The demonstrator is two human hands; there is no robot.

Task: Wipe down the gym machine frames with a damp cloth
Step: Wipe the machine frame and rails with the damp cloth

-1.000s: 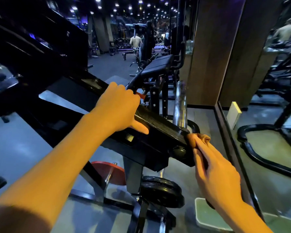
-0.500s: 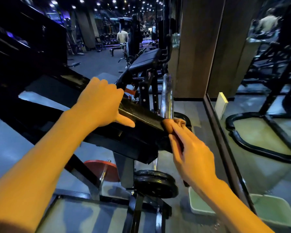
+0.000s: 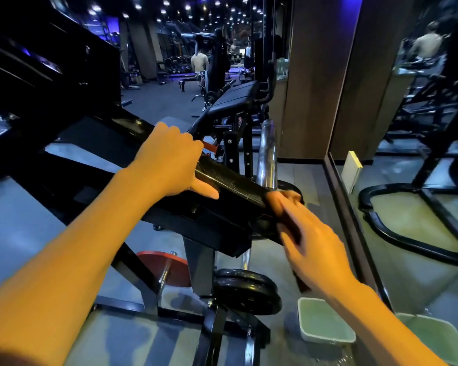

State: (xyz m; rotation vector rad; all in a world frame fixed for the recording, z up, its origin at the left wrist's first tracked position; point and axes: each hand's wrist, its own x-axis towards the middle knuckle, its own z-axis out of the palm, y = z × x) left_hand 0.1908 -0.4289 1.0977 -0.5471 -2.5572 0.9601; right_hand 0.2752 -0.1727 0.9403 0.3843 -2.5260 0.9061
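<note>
A: Black steel: where on the frame bar (image 3: 230, 188) is each hand?

B: The left hand (image 3: 169, 165) curls over its top, thumb laid along the side. The right hand (image 3: 310, 241), blurred, presses the cloth (image 3: 288, 198) against the bar's lower end, near the chrome post (image 3: 267, 151).

A: What changed over the last second?

B: The cloth slid slightly up over the end, the left hand unmoved; that end is probably nearly wiped. The green bin (image 3: 325, 323) sits below the bar
</note>
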